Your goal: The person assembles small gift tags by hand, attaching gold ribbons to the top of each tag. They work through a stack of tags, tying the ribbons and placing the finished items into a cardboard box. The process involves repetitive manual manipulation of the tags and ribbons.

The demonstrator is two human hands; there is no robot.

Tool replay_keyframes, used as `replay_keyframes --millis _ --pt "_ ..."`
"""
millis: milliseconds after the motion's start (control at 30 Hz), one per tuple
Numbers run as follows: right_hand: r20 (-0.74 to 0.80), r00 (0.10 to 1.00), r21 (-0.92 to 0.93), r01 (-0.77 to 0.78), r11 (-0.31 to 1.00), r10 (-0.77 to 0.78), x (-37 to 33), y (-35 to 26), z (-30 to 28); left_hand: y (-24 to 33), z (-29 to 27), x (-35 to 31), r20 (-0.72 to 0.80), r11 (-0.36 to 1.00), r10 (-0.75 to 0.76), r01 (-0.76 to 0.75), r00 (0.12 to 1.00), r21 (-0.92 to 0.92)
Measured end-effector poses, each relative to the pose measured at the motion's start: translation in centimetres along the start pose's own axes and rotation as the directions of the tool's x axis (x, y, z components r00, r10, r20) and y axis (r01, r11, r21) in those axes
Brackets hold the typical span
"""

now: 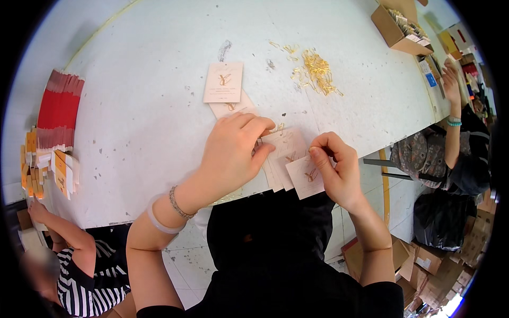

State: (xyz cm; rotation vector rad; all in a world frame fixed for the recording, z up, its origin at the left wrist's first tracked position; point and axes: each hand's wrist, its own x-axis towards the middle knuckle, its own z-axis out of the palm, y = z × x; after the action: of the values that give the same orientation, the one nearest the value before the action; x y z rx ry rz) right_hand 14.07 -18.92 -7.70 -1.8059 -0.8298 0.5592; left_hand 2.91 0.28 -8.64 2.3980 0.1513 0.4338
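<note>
My right hand (339, 167) pinches the upper right corner of a small pale pink hang tag (305, 177) between thumb and fingers. That tag overlaps a fanned group of similar tags (283, 143) at the table's near edge. My left hand (236, 146) is curled at the upper left edge of the group, thumb and forefinger close together; what lies between them is hidden. A few gold safety pins (280, 127) lie beside its fingertips. Beyond it, a tag with a gold design (224, 82) rests on another tag (238, 104).
A pile of gold safety pins (318, 71) lies on the white table (148, 106). Red packets (58, 111) are stacked at the left edge, near a co-worker in stripes (90, 275). At right are an open carton (403, 32) and another person's arm (453, 106).
</note>
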Motion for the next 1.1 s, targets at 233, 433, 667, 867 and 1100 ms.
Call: replay_keyframes --millis 233,433,667,867,1100 --pt "-0.073 0.981 -0.159 0.165 0.973 -0.178 1.9 -0.5 1.5 -0.1 0.3 0.2 -0.047 0.996 -0.014 0.010 0.999 -0.090" --pt "-0.154 0.958 -0.252 0.198 0.947 -0.242 3.5 0.6 3.6 0.0 0.1 0.3 -0.052 1.000 0.015 -0.016 0.999 -0.023" --pt "-0.200 0.905 -0.430 0.262 0.864 -0.375 3.6 1.5 4.5 1.0 0.0 -0.2 -0.089 0.998 0.046 -0.049 0.995 -0.037" --pt "-0.200 0.949 -0.292 0.180 0.939 -0.244 3.9 1.1 3.6 1.0 0.0 -0.3 -0.025 0.999 0.031 -0.030 0.999 0.032" --pt "-0.097 0.929 -0.598 0.233 0.767 -0.358 9.9 1.4 -0.8 1.0 -0.1 -0.2 -0.092 0.999 0.035 -0.036 0.995 -0.008"
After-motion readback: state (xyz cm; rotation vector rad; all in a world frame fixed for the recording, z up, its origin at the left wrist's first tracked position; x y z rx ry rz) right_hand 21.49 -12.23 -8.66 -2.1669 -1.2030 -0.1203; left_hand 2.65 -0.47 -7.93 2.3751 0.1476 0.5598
